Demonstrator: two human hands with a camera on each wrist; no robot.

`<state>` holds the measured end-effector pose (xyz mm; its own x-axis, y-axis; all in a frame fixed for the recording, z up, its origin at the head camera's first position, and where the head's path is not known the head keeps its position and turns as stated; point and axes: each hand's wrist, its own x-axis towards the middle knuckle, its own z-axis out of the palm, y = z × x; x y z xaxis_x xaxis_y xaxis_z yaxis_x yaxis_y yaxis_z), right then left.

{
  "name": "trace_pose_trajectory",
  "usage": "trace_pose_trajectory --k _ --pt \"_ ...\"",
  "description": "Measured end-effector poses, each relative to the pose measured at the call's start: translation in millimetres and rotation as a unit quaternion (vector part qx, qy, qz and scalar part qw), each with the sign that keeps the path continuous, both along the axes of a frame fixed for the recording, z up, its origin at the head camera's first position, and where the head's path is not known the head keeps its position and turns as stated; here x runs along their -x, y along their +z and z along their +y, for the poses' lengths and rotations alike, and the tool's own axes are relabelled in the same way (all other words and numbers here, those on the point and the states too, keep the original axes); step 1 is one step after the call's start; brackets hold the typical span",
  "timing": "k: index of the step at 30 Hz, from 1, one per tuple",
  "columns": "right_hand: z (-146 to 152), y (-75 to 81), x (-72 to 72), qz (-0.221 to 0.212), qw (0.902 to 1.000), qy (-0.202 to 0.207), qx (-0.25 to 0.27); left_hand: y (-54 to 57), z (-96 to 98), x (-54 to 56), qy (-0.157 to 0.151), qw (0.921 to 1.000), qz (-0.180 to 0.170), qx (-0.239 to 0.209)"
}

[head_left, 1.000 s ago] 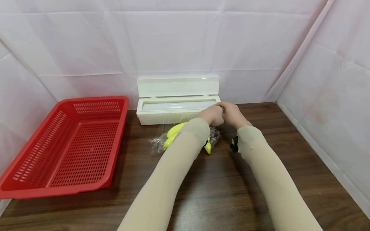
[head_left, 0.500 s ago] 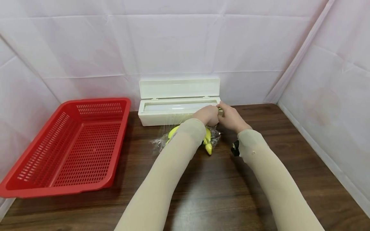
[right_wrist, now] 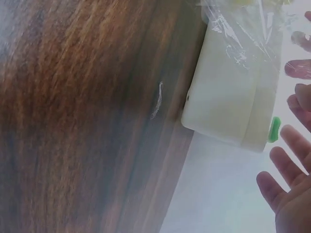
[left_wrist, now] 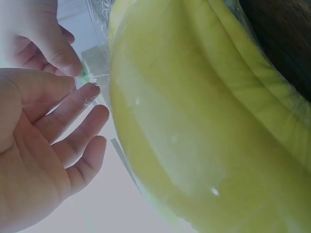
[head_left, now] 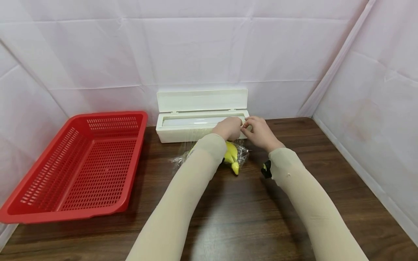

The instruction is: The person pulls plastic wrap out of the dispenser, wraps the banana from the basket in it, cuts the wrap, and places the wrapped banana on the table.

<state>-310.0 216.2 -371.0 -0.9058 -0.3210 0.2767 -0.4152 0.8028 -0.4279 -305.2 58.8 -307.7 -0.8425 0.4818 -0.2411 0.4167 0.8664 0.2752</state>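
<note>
A white cling film dispenser [head_left: 174, 136] stands against the back wall, lid raised, its roll [head_left: 192, 121] showing. Cling film [right_wrist: 233, 46] comes over its front to a bunch of yellow bananas [head_left: 232, 150], which is wrapped in film and partly behind the left forearm. My left hand [head_left: 228, 127], over the dispenser's right part, pinches the film between thumb and forefinger; its other fingers are loosely bent in the left wrist view. Beside it at the dispenser's right end, my right hand [head_left: 258, 133] brings thumb and forefinger together on the film's edge, near a green slider [right_wrist: 274, 129].
A red perforated basket [head_left: 130, 174] sits on the left of the brown wooden table [head_left: 241, 217]. White cloth walls [head_left: 196, 50] enclose the back and both sides. A small scrap of film [right_wrist: 158, 100] lies on the table near the dispenser.
My left hand has shifted left along the dispenser, away from the right hand. The right hand has moved slightly, its thumb and forefinger now showing; more of the bananas' right side is visible.
</note>
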Motion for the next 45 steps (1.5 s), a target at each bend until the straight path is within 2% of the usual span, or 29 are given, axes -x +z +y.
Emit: trace_pose_trajectory --k 7,10,17,25,37,45 --pt "-2.6 2.4 -6.2 -0.027 0.9993 -0.017 0.020 -2.8 -15.7 3.7 0.030 0.9983 0.038 0.033" --pt "-3.3 3.3 -9.0 -0.036 0.9984 -0.023 0.037 -2.4 -26.3 6.2 0.036 0.9979 0.038 0.039" --pt "-5.0 2.9 -12.8 -0.042 0.9968 -0.022 0.064 -1.3 -51.4 7.4 0.044 0.9988 0.012 0.015" --pt "-7.5 4.0 -14.9 -0.050 0.9942 -0.013 0.094 0.5 -69.7 8.8 0.054 0.9985 -0.006 -0.002" --pt "-7.9 5.0 -15.3 -0.060 0.9908 -0.005 0.121 4.7 -98.1 10.7 0.086 0.9957 -0.035 0.003" --pt "-10.0 6.9 -18.6 -0.070 0.9890 -0.011 0.130 4.9 -115.2 9.3 0.101 0.9942 -0.036 0.007"
